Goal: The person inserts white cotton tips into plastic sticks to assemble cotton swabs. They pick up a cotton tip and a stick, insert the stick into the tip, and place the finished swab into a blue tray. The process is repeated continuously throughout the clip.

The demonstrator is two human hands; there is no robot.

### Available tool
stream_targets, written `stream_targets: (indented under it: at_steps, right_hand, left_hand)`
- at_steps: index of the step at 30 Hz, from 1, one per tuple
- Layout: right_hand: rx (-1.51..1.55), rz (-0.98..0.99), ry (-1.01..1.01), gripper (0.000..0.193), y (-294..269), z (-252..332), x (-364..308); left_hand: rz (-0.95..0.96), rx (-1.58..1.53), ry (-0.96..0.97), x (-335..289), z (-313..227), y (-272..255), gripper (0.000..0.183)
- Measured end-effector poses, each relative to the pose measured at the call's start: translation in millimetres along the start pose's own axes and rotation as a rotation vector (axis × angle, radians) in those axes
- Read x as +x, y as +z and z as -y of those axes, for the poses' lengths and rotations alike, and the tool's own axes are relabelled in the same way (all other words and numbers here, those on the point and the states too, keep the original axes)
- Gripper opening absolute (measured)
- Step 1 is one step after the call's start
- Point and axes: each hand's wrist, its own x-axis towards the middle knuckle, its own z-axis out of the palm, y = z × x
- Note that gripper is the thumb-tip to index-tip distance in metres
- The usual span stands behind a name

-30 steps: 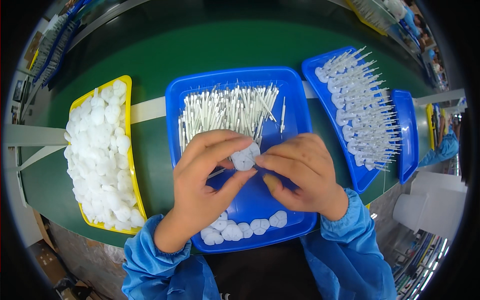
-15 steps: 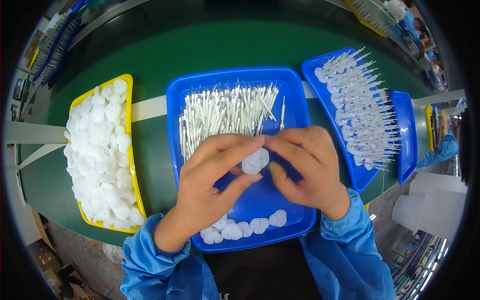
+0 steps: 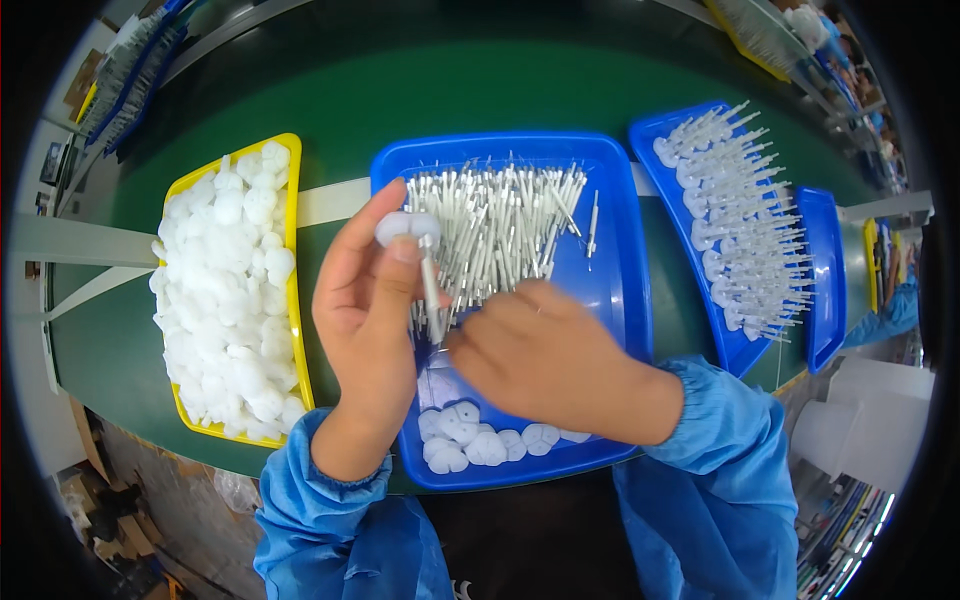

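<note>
My left hand (image 3: 365, 310) pinches a white lobed disc (image 3: 393, 229) between thumb and fingers, over the left edge of the blue tray (image 3: 632, 250). From the disc a thin white rod (image 3: 431, 290) points down toward me. My right hand (image 3: 560, 370) is closed beside the rod's lower end, its fingers curled and partly blurred; what they pinch, if anything, is hidden. Behind both hands, many white rods with thin tips (image 3: 490, 215) lie in the tray's far part. Several loose white discs (image 3: 487, 449) lie along its near edge.
On the left, a yellow tray (image 3: 297, 280) is heaped with white discs. To the right, another blue tray (image 3: 655, 125) holds rows of discs with rods attached, beside a narrower blue tray (image 3: 822, 280). The green table (image 3: 480, 85) stretches behind; a white bin (image 3: 825, 435) stands at right.
My left hand has moved left and turned, showing the disc with a rod hanging from it. My right hand has dropped down and left, toward the rod's lower end. The view has shifted slightly.
</note>
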Motion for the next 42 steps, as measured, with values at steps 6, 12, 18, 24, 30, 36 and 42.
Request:
stream_targets:
  at_steps: [6,12,18,24,30,36,42]
  right_hand:
    - [0.398,-0.409,0.378,0.039,-30,-36,-29]
    - [0.41,-0.467,0.389,0.038,-7,-34,-31]
    - [0.507,-0.454,0.476,0.032,-7,-31,-36]
    - [0.566,-0.43,0.516,0.028,-12,-30,-36]
    - [0.575,-0.423,0.541,0.024,-12,-28,-37]
    - [0.467,-0.422,0.502,0.016,-8,-28,-33]
    - [0.373,-0.396,0.502,0.01,-5,-30,-35]
  left_hand:
    - [0.228,0.25,0.122,-1,6,-2,0.045]
    - [0.369,0.297,0.093,-8,8,-1,0.041]
    - [0.335,0.232,0.116,-8,10,3,0.04]
    - [0.325,0.271,0.156,-6,9,1,0.039]
    - [0.417,0.4,0.227,-6,8,-3,0.038]
    - [0.406,0.514,0.299,-6,5,1,0.04]
    - [0.45,0.719,0.464,-4,2,5,0.047]
